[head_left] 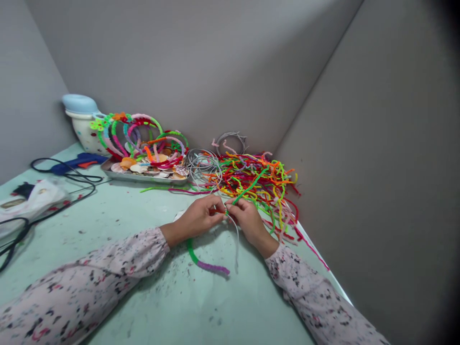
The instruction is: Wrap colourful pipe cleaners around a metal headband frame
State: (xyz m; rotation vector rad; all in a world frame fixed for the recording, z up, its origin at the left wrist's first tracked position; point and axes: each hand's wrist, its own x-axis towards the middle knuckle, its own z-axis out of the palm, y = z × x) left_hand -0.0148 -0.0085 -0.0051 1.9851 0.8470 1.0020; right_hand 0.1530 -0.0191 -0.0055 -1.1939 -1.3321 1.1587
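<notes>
In the head view my left hand (201, 218) and my right hand (249, 220) meet at the fingertips above the table. A bright green pipe cleaner (249, 188) slants up and back from the right hand's pinch. From the pinched spot a thin pale wire (237, 239) curves down toward the table. The left fingers are closed at this wire; exactly where they grip is partly hidden. Below the left wrist shows a curved length wrapped in green and purple fuzz (212, 267), which seems to belong to the same wire, though the hand hides the join.
Behind the right hand lies a heap of colourful pipe cleaners (247, 175), with coiled wire (204, 167) beside it. A metal tray (143, 178) holds shells and fuzzy hoops (122, 136). Further left are a lidded cup (84, 124), a blue tool (77, 163) and a black cord (84, 178).
</notes>
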